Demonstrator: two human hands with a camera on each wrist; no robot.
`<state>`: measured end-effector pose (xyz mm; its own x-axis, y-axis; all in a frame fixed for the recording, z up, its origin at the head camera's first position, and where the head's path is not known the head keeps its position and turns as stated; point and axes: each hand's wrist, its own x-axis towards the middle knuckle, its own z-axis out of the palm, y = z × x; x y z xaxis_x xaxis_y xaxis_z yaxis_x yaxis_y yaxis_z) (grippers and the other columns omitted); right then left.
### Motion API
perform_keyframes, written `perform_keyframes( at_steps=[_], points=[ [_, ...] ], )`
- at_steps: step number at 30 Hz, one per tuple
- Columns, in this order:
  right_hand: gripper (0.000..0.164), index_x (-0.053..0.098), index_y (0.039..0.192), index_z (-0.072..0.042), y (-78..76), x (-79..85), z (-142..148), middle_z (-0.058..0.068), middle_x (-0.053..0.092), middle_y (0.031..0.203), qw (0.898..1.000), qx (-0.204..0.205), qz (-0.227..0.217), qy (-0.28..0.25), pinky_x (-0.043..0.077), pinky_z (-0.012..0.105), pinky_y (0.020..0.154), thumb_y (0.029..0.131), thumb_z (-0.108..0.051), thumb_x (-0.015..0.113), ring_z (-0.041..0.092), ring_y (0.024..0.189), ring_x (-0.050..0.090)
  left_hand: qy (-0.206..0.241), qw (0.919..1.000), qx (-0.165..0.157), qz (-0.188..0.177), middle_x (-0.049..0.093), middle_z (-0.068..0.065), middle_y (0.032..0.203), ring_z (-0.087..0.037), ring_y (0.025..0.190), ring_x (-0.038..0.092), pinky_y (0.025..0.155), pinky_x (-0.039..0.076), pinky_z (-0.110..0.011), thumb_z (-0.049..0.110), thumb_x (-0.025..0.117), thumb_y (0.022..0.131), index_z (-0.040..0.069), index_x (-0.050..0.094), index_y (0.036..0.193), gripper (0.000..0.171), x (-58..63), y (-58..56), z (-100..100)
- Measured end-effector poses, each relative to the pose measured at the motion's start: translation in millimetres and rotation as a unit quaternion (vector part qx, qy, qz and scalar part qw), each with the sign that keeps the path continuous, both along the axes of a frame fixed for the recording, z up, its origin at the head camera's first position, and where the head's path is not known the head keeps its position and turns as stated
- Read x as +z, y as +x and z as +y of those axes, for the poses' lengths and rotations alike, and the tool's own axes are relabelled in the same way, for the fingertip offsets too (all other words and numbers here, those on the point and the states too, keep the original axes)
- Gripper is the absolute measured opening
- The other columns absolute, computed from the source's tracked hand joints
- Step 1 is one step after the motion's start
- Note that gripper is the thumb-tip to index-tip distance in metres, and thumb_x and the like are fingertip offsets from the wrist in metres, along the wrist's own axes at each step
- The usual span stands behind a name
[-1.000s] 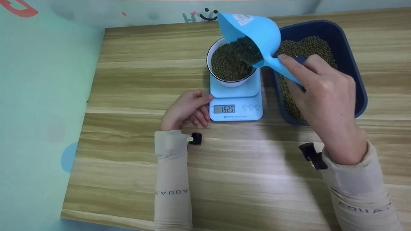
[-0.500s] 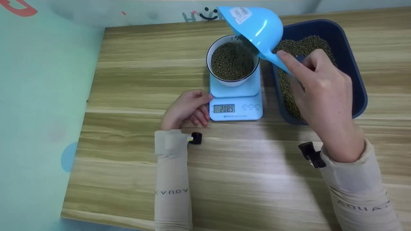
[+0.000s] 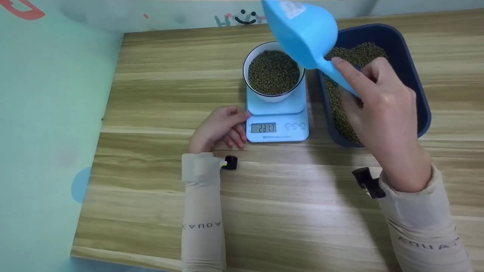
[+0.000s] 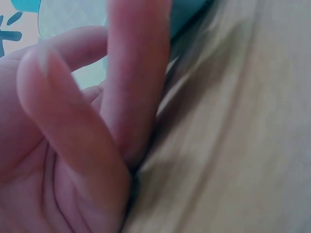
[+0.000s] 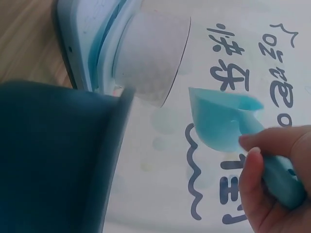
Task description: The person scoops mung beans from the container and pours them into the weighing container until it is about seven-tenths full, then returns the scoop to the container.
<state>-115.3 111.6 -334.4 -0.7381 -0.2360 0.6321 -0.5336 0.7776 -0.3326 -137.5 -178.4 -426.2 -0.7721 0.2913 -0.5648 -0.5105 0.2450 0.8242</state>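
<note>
My right hand (image 3: 382, 109) grips the handle of a light blue scoop (image 3: 308, 28), index finger stretched along it. The scoop is tilted mouth-down above the right rim of a white bowl with a dark rim (image 3: 273, 99); its inside is mostly hidden in the head view. Green mung beans (image 3: 273, 73) fill much of the bowl, which stands on a pale blue kitchen scale (image 3: 278, 132) with a digital display. Beside the scale's left edge rests my left hand (image 3: 223, 126), thumb tip at the edge and fingers loosely bent, as the left wrist view (image 4: 73, 121) also shows.
To the right of the scale a dark blue tub (image 3: 419, 98) holds more mung beans (image 3: 363, 54), partly behind my right hand. A printed wall (image 3: 181, 13) rises at the table's back edge; another wall (image 3: 49, 113) stands on the left.
Beans were pouring from the scoop into the bowl; the stream has ended and the scoop has turned further over, lifting slightly up and right. The scale's reading has climbed. My left hand has stayed still.
</note>
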Motion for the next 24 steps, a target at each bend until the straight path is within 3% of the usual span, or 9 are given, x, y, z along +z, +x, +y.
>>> perform_keyframes(
  at_steps=[6, 12, 16, 21, 24],
  points=[
    [0.038, 0.056, 0.121, -0.012, 9.1, -2.5, 19.3, 0.014, 0.05, 0.077, 0.998, -0.043, -0.03, -0.02, 0.03, 0.032, 0.049, 0.084, -0.015, 0.059, 0.02, 0.059, 0.039, 0.005, 1.0, 0.0, 0.004, 0.061, -0.019, 0.07, -0.026, 0.051, 0.061, 0.036, 0.043, -0.025, 0.038, 0.058, 0.086, 0.002, 0.05, 0.09, 0.037, -8.3, -1.8, -3.0],
    [0.043, 0.048, 0.127, -0.006, 26.2, -15.7, 55.8, 0.024, 0.059, 0.092, 0.988, -0.109, -0.107, -0.018, 0.038, 0.044, 0.053, 0.087, -0.022, 0.056, 0.034, 0.064, 0.049, 0.009, 0.9999, -0.003, -0.005, 0.062, -0.02, 0.073, -0.026, 0.052, 0.061, 0.037, 0.044, -0.025, 0.035, 0.056, 0.087, 0.003, 0.051, 0.092, 0.033, -11.0, -0.6, -3.5],
    [0.042, 0.047, 0.126, 0.0, 34.1, -24.2, 74.9, 0.026, 0.057, 0.083, 0.978, -0.134, -0.159, 0.018, 0.035, 0.047, 0.046, 0.09, -0.021, 0.052, 0.037, 0.057, 0.048, 0.016, 0.9998, -0.009, -0.012, 0.061, -0.018, 0.072, -0.024, 0.052, 0.061, 0.038, 0.044, -0.024, 0.031, 0.053, 0.09, 0.002, 0.05, 0.094, 0.029, -7.8, 1.0, -4.2],
    [0.036, 0.051, 0.115, 0.004, 38.7, -28.9, 77.7, 0.018, 0.049, 0.061, 0.964, -0.13, -0.22, 0.081, 0.027, 0.038, 0.034, 0.091, -0.023, 0.049, 0.028, 0.042, 0.04, 0.021, 0.9996, -0.016, -0.012, 0.06, -0.017, 0.072, -0.025, 0.053, 0.061, 0.039, 0.044, -0.025, 0.025, 0.049, 0.093, 0.0, 0.049, 0.096, 0.025, 5.9, 3.3, -0.4],
    [0.034, 0.05, 0.108, 0.004, 41.3, -26.7, 76.2, 0.01, 0.04, 0.052, 0.956, -0.126, -0.234, 0.125, 0.022, 0.032, 0.032, 0.089, -0.025, 0.051, 0.023, 0.038, 0.034, 0.027, 0.9994, -0.019, -0.008, 0.06, -0.018, 0.073, -0.026, 0.054, 0.062, 0.039, 0.044, -0.025, 0.024, 0.049, 0.093, 0.0, 0.049, 0.097, 0.024, 7.3, 2.2, 3.8]
  ],
)
